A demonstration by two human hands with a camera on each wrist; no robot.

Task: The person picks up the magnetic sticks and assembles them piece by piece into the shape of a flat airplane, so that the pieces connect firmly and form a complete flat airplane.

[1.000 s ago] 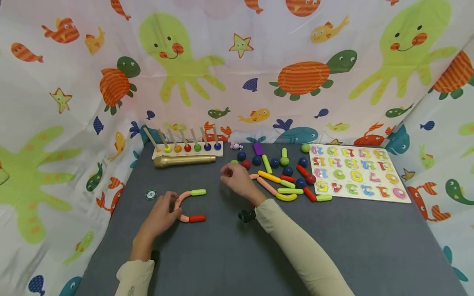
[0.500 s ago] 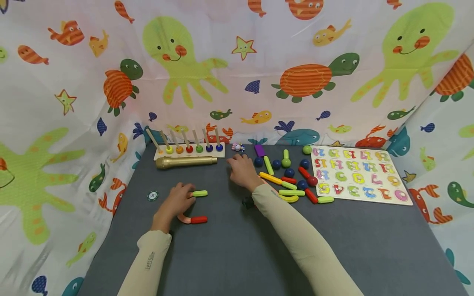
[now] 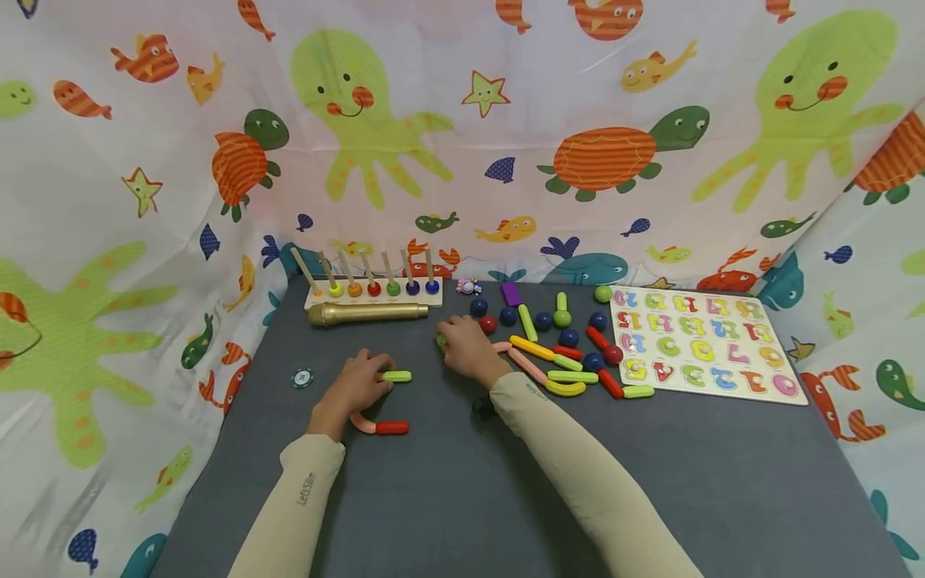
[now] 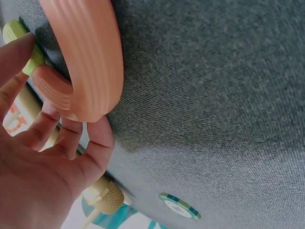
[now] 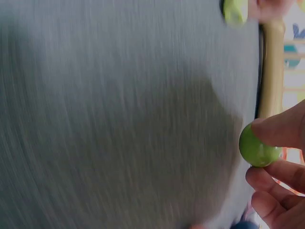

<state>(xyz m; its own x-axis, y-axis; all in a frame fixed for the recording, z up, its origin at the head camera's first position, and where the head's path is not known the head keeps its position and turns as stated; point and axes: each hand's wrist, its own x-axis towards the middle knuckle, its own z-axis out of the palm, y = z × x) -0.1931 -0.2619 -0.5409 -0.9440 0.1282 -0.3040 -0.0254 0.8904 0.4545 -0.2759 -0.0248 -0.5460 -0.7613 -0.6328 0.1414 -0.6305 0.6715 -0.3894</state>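
My left hand (image 3: 354, 387) grips a curved pink rod near the joint with a short light-green rod (image 3: 397, 376). In the left wrist view, the thumb lies by that joint and the fingers reach behind the pink curve (image 4: 93, 52). A second pink bend (image 3: 364, 423) leads to a red rod (image 3: 393, 428) on the near side. My right hand (image 3: 470, 347) pinches a green ball (image 5: 257, 148) between thumb and fingers, above the grey table. In the head view, only a sliver of that ball shows past the fingers.
Several blue balls, a red ball (image 3: 487, 324) and coloured rods lie right of my right hand. A number puzzle board (image 3: 686, 393) is farther right. At the back left are a peg board (image 3: 311, 300) and gold microphone (image 3: 368, 314). A poker chip (image 3: 303, 378) lies left.
My left hand has shifted up and right onto the pink curve near the green rod. The right hand reached toward the balls, took hold of the green ball and drew it back slightly.
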